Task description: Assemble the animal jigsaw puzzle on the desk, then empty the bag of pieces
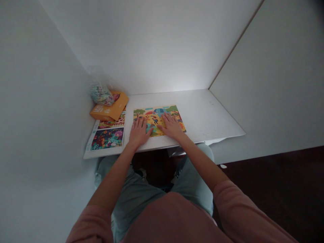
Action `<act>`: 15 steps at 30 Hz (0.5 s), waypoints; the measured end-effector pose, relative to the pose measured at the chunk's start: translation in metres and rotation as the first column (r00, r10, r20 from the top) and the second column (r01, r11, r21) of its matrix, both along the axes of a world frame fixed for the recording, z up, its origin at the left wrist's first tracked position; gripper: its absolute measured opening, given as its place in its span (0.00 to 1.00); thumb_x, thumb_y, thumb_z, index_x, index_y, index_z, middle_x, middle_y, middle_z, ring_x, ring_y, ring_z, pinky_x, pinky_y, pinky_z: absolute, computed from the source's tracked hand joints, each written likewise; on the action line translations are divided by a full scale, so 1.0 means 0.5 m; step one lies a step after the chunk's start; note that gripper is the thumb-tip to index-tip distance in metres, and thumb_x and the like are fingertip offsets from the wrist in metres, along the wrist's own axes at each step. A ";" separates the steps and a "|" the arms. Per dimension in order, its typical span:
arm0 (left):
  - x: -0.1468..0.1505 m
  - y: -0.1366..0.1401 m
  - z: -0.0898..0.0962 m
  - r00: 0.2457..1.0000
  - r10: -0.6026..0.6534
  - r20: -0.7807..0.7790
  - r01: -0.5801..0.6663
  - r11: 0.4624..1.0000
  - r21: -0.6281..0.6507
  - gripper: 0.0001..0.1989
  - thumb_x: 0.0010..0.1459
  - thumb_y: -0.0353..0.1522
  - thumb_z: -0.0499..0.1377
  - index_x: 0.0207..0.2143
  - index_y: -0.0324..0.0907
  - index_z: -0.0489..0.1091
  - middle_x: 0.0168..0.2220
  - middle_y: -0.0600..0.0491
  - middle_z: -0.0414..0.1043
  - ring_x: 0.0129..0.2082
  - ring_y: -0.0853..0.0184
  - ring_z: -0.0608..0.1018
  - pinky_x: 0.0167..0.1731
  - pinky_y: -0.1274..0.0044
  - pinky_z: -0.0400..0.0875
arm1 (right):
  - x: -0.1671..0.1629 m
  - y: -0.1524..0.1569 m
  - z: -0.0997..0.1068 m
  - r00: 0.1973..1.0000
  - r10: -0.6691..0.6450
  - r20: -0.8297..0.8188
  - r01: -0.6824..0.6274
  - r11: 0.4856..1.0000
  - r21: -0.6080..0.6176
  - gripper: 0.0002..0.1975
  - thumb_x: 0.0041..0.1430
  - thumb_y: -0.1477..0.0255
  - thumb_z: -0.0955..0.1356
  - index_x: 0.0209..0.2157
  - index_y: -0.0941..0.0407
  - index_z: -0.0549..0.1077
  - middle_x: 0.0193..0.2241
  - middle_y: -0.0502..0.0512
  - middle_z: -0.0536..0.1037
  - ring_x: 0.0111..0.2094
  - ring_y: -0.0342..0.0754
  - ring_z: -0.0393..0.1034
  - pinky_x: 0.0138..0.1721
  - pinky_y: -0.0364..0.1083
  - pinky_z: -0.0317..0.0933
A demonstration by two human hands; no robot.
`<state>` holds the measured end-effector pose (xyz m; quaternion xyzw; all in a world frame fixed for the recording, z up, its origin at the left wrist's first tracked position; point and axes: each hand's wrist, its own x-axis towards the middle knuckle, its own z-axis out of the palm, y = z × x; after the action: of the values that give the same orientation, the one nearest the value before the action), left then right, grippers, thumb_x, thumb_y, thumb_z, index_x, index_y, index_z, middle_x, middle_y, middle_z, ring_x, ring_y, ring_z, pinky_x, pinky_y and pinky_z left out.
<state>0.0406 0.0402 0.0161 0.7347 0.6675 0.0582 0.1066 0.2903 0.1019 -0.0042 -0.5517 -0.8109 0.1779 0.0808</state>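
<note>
A colourful picture puzzle (155, 118) with trees, a blue elephant-like shape and a small figure lies flat on the white table (199, 114). My left hand (140, 131) rests over its left front part, fingers stretched out and apart. Across its right side lies my right hand (171, 125), also flat with spread fingers. Neither hand grips anything. Parts of the picture are covered by both hands; whether it is made of separate pieces is too small to tell.
On the left, printed picture sheets (107, 138) lie near the table edge. An orange box (108, 111) sits on them, with a clear plastic bag (101, 94) of small pieces on top. White walls enclose the table at left, back and right.
</note>
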 end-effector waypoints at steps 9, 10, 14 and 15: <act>-0.021 -0.112 -0.008 0.975 0.215 -0.059 -0.207 0.970 0.126 0.47 0.92 0.56 0.42 0.96 0.36 0.57 0.99 0.41 0.43 1.00 0.43 0.42 0.98 0.45 0.45 | -0.003 0.006 -0.022 1.000 0.027 0.004 -0.027 1.000 -0.014 0.57 0.80 0.26 0.53 0.99 0.34 0.49 0.96 0.39 0.55 0.98 0.64 0.40 0.99 0.68 0.33; -0.022 -0.119 -0.010 0.974 0.223 -0.047 -0.217 0.970 0.114 0.47 0.92 0.56 0.43 0.96 0.35 0.56 0.99 0.39 0.43 1.00 0.41 0.43 0.97 0.43 0.47 | 0.006 0.009 -0.020 1.000 0.031 0.004 -0.031 0.999 -0.016 0.57 0.80 0.27 0.55 0.99 0.36 0.50 0.96 0.41 0.55 0.98 0.65 0.40 0.99 0.69 0.33; -0.018 -0.125 -0.010 0.974 0.228 0.003 -0.227 0.968 0.110 0.48 0.90 0.56 0.46 0.98 0.42 0.50 0.98 0.39 0.48 0.99 0.38 0.46 0.95 0.37 0.53 | 0.057 0.026 -0.014 1.000 0.015 0.002 -0.015 1.000 -0.024 0.59 0.80 0.28 0.56 0.98 0.42 0.55 0.96 0.48 0.53 0.98 0.67 0.40 0.98 0.72 0.33; -0.017 -0.124 -0.009 0.974 0.226 0.015 -0.226 0.967 0.116 0.48 0.90 0.56 0.47 0.99 0.43 0.48 0.97 0.39 0.49 0.99 0.37 0.47 0.94 0.35 0.54 | 0.074 0.031 -0.014 1.000 0.002 -0.001 -0.002 1.000 -0.023 0.58 0.80 0.28 0.57 0.98 0.41 0.55 0.96 0.47 0.54 0.98 0.67 0.40 0.98 0.72 0.33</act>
<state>0.0321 -0.0216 0.0115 0.6588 0.7421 0.1095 0.0566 0.3272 0.1176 -0.0110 -0.5518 -0.8093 0.1873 0.0746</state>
